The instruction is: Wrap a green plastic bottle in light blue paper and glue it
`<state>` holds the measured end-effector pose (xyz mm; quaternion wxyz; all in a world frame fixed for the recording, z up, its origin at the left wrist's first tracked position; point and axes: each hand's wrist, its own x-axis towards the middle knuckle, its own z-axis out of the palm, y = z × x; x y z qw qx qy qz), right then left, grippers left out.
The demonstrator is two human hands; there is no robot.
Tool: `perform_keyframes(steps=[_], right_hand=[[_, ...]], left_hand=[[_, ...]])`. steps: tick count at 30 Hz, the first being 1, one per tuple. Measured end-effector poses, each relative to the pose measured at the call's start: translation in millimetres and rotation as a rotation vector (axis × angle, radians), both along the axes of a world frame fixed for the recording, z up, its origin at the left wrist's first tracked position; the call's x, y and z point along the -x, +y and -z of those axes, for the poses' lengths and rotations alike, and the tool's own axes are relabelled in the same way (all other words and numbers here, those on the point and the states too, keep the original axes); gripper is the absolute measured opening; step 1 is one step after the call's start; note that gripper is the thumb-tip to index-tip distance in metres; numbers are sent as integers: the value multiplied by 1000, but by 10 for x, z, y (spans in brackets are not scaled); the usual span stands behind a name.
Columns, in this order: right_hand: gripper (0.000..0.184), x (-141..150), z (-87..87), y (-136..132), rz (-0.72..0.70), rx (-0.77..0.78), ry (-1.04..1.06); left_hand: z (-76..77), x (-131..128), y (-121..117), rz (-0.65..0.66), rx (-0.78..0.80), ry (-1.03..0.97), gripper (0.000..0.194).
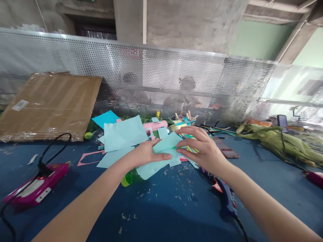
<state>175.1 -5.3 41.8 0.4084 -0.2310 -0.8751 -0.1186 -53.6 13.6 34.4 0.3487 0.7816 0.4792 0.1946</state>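
A light blue sheet of paper [153,167] lies curved around a green plastic bottle [137,176], whose yellow-green cap [126,180] sticks out at the lower left. My left hand [147,153] grips the paper and bottle, thumb across the front and the other fingers mostly hidden behind. At the paper's right end, my right hand [203,144] has its thumb and fingertips closed on the edge, where a bit of green shows. Behind my hands are more light blue sheets [124,132] and a pink roll [156,125].
A dark blue glue gun [225,196] lies by my right forearm, near a phone [225,148]. A magenta power strip [37,188] with a black plug is at left. Cardboard [50,107] leans on the perforated metal screen [161,77]. Corn husks [282,141] lie at right; paper scraps dot the table.
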Motion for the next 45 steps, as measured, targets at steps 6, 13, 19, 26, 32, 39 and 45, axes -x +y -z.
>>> perform_keyframes(steps=[6, 13, 19, 26, 32, 39, 45], right_hand=[[5, -49, 64, -22, -67, 193, -34], [10, -109, 279, -130, 35, 459, -78], [17, -142, 325, -238, 159, 593, -93], [40, -229, 376, -478, 122, 548, -169], [27, -172, 504, -553, 95, 241, -289], [13, -176, 502, -506, 52, 209, -286], [7, -125, 478, -487, 121, 190, -214]], left_hand=[[-6, -18, -44, 121, 67, 99, 69], [18, -81, -22, 208, 136, 450, 105], [21, -179, -38, 314, 99, 594, 118], [48, -178, -8, 400, 66, 437, 72], [37, -197, -66, 398, 46, 442, 67], [90, -188, -122, 390, -109, 379, 80], [71, -172, -166, 347, -261, 323, 51]])
